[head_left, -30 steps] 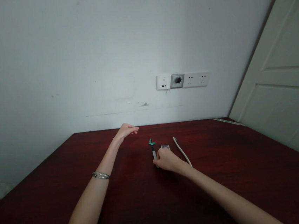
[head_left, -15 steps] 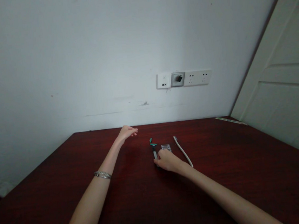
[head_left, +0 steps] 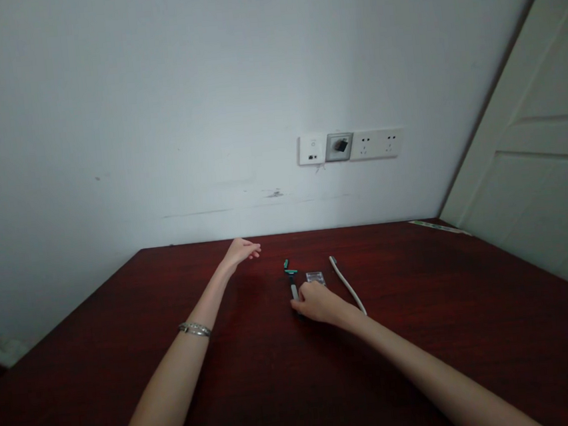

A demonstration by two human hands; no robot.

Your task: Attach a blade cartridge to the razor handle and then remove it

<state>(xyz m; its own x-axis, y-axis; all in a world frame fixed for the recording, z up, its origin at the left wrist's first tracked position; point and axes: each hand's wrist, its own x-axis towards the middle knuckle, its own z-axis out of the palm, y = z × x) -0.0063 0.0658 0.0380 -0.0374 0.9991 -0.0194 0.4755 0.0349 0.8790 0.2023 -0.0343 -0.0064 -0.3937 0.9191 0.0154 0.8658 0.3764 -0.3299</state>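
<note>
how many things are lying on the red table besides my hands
3 by the right hand: a green-headed razor under its fingers, a small clear case just beyond it, a white toothbrush to its right. More may hide underneath.

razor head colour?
Teal-green with dark parts, on the razor under the right hand; head view.

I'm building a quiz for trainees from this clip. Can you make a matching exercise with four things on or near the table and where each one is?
Things:
1. razor
2. clear case
3. white toothbrush
4. bracelet

Places:
A. on the left forearm
B. farthest right of the three items on the table
C. handle under the right hand
D. flat between the other two items

Pairs: 1-C, 2-D, 3-B, 4-A
</note>
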